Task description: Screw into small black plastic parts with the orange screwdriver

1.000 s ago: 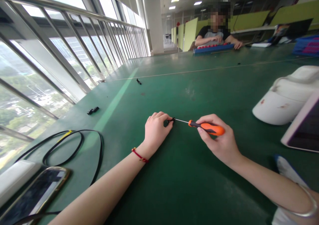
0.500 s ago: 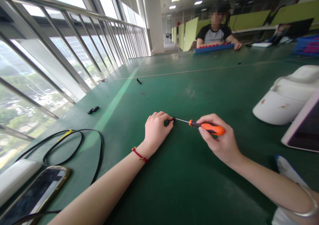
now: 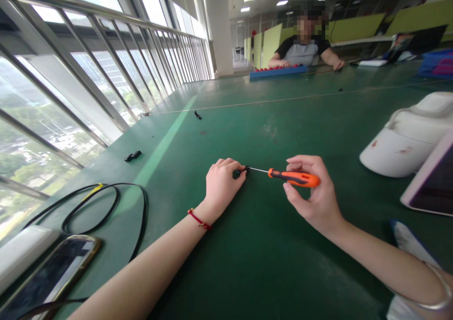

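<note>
My left hand (image 3: 223,184) is closed, pinching a small black part (image 3: 244,170) between thumb and forefinger low over the green table (image 3: 226,268). Most of that part is hidden by the fingers. An orange and black screwdriver (image 3: 299,178) lies nearly level, its thin metal shaft reaching left so that the tip meets the black part. Around the back of its handle is my right hand (image 3: 320,197), in a loose hold: thumb and forefinger stand a little off the handle, while its butt end rests against the hand.
Small black pieces (image 3: 133,156) lie to the left, with another black piece (image 3: 197,115) farther back. A looped black cable (image 3: 144,206) and a phone (image 3: 53,273) are at the left. White container (image 3: 396,140) and tablet (image 3: 432,188) stand right. A person (image 3: 300,51) sits opposite behind a blue tray (image 3: 278,72).
My right thumb and fingers have spread slightly away from the screwdriver handle. My left hand has stayed in place. Across the table, the blue tray has shifted left.
</note>
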Action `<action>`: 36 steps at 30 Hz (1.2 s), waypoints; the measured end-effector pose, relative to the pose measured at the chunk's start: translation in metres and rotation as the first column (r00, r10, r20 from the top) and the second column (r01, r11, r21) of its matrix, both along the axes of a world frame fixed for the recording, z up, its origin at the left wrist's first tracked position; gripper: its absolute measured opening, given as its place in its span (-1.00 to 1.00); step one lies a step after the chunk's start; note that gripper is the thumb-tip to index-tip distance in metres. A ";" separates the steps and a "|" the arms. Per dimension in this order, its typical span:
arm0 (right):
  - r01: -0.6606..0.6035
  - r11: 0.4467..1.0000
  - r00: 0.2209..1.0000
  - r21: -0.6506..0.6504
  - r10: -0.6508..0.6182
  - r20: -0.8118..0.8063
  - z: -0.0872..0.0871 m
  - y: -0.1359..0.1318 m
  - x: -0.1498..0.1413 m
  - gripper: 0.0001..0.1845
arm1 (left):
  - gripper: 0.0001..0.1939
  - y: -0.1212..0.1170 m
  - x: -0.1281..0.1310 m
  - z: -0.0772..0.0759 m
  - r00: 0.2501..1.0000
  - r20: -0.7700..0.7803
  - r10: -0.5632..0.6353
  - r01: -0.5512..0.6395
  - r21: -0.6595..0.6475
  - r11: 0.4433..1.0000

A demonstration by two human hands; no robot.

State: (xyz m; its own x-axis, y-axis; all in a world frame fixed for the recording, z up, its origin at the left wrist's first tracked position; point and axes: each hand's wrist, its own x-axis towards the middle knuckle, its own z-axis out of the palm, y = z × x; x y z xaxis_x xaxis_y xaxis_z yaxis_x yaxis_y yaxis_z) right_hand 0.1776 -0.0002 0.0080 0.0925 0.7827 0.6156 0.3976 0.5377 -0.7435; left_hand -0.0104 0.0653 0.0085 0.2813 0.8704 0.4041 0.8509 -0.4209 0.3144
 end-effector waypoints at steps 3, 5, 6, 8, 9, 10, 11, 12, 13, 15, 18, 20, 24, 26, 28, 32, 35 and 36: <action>-0.040 0.996 0.999 -0.083 0.041 0.015 0.001 0.000 0.000 -0.75 | -0.87 0.000 -0.001 -0.001 1.000 0.004 -0.005 0.005 -0.001 1.000; -0.038 0.989 0.998 -0.145 0.044 0.042 0.003 -0.001 0.000 -0.94 | -0.87 0.001 -0.001 -0.001 1.000 0.005 -0.005 0.005 0.001 1.000; -0.026 0.988 0.998 -0.152 0.034 0.051 0.004 -0.001 0.000 -0.94 | -0.87 0.001 -0.001 -0.002 1.000 0.005 -0.005 0.005 0.004 1.000; 0.013 0.993 0.998 -0.120 -0.007 0.056 0.005 -0.002 0.000 -0.95 | -0.88 0.001 -0.001 -0.002 1.000 0.005 -0.004 0.004 0.009 1.000; 0.036 0.994 0.998 -0.100 -0.031 0.052 0.004 -0.002 0.000 -0.97 | -0.88 0.001 -0.001 -0.002 1.000 0.004 -0.004 0.004 0.010 1.000; 0.056 0.995 0.998 -0.084 -0.052 0.044 0.004 -0.002 0.000 -0.98 | -0.88 0.001 -0.001 -0.002 1.000 0.006 -0.004 0.004 0.010 1.000; 0.073 0.995 0.997 -0.073 -0.071 0.032 0.003 -0.001 0.000 -0.97 | -0.88 0.001 -0.001 -0.003 1.000 0.009 -0.003 0.003 0.008 1.000; 0.082 0.994 0.997 -0.069 -0.081 0.018 0.002 -0.001 0.001 -0.96 | -0.87 0.002 -0.001 -0.003 1.000 0.016 -0.002 0.002 0.006 1.000; 0.086 0.994 0.996 -0.071 -0.086 0.004 0.001 0.000 0.001 -0.95 | -0.87 0.002 -0.001 -0.004 1.000 0.024 -0.001 0.001 0.003 1.000; 0.078 0.993 0.997 -0.094 -0.079 -0.013 0.000 0.002 0.002 -0.94 | -0.86 0.003 -0.002 -0.005 0.999 0.046 0.001 -0.001 0.001 1.000; 0.058 0.988 0.998 -0.145 -0.062 -0.023 -0.001 0.004 0.002 -0.92 | -0.86 0.004 -0.003 -0.007 0.997 0.076 0.002 -0.002 0.001 1.000; 0.054 0.985 0.998 -0.163 -0.060 -0.031 -0.001 0.004 0.001 -0.91 | -0.86 0.005 -0.004 -0.007 0.996 0.092 0.002 -0.001 -0.008 1.000; 0.078 0.982 0.994 -0.174 -0.089 -0.055 -0.002 0.006 0.001 -0.88 | -0.87 0.005 -0.003 -0.005 0.989 0.150 -0.007 0.008 -0.001 1.000; 0.091 0.977 0.992 -0.194 -0.106 -0.065 -0.003 0.008 0.001 -0.86 | -0.87 0.004 -0.003 -0.004 0.985 0.168 -0.034 0.031 0.019 0.999; 0.097 0.971 0.990 -0.218 -0.116 -0.075 -0.003 0.009 0.002 -0.84 | -0.89 0.003 -0.002 -0.004 0.985 0.155 -0.079 0.076 0.022 0.997; 0.080 0.963 0.991 -0.256 -0.105 -0.085 -0.002 0.009 0.001 -0.82 | -0.92 0.003 -0.003 -0.007 0.985 0.104 -0.139 0.141 -0.011 0.990; 0.054 0.949 0.994 -0.309 -0.079 -0.069 -0.001 0.011 0.000 -0.81 | -0.90 0.003 -0.002 -0.010 0.986 0.083 -0.143 0.146 -0.033 0.989; 0.043 0.942 0.996 -0.332 -0.067 -0.059 -0.002 0.011 0.000 -0.80 | -0.89 0.003 -0.002 -0.010 0.987 0.082 -0.141 0.145 -0.038 0.989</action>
